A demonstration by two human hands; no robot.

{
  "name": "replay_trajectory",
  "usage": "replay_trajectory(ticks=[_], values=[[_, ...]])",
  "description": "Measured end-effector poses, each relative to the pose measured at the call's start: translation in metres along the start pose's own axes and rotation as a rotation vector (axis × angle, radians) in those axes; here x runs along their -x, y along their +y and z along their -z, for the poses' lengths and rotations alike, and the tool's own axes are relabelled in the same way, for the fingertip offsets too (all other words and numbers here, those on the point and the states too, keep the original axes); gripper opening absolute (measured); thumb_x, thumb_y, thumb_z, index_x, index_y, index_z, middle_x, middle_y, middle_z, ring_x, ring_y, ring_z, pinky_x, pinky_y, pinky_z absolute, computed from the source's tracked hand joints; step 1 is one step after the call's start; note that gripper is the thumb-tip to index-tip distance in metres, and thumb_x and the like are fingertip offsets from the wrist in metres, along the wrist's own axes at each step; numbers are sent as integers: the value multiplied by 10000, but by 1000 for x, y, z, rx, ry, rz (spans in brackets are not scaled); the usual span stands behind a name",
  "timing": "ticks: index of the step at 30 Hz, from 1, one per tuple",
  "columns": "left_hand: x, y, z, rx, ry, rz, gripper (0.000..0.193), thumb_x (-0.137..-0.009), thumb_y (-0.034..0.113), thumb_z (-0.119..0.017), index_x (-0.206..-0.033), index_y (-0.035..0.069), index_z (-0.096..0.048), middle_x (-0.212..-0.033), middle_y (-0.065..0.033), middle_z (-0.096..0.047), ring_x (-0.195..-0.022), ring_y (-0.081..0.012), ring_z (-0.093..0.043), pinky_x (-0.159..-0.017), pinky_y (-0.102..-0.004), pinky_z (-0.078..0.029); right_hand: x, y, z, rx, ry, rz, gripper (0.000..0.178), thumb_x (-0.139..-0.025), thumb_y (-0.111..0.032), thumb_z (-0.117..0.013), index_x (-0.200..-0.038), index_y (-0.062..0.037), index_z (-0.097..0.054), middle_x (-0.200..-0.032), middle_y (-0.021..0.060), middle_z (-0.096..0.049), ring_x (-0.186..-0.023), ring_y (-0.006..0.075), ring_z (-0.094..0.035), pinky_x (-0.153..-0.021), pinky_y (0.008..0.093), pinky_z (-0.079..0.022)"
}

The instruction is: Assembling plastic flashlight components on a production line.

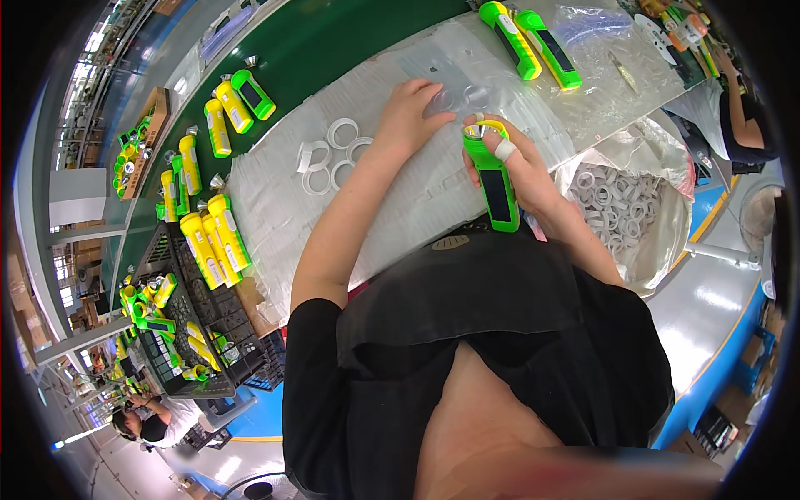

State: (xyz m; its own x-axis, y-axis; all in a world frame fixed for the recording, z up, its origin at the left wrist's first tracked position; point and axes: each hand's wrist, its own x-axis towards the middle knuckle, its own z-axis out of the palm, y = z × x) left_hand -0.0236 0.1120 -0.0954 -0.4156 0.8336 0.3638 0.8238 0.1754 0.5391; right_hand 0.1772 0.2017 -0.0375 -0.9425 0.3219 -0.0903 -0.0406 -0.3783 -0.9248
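Note:
My right hand [527,171] grips a green and yellow flashlight [498,196] upright in front of my apron. Its dark panel faces me, and a shiny reflector shows in the top end. A white band [505,150] is around one finger of that hand. Over the covered tabletop my left hand [410,117] reaches out, thumb and fingers apart, beside a clear round disc [442,101]. Another clear disc [476,97] lies close by. Whether the fingertips touch the nearer disc is hard to make out. Several white rings [342,133] lie left of my left forearm.
An open bag [658,158] full of white rings is at right. Flashlights [223,237] stand along the left table edge, with two more [533,46] at the far side. Dark crates [212,300] are at lower left. Another person's arm [735,104] shows at far right.

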Motion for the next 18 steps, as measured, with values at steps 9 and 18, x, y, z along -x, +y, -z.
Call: replay_trajectory(ticks=[9,18], values=[[-2,6,15,-84,31,-53,484,-797,303,-749,-1206,65,-644,-1119,-107,-629,-1044,-293,-568,-872,-386,-484,-3,-4,-3,58,-41,56,426,-982,-317,-493,-1262,3,-483,-835,104,-560,-699,169,-544,-630,291,-449],[59,66,60,203,168,-210,390,-999,260,-472,-1310,60,-596,-1180,-115,-529,-1088,-265,-490,-925,-356,-402,-19,-1,-22,108,-207,94,423,-977,-293,-574,-1261,9,-489,-873,88,-607,-713,138,-586,-638,282,-482]])
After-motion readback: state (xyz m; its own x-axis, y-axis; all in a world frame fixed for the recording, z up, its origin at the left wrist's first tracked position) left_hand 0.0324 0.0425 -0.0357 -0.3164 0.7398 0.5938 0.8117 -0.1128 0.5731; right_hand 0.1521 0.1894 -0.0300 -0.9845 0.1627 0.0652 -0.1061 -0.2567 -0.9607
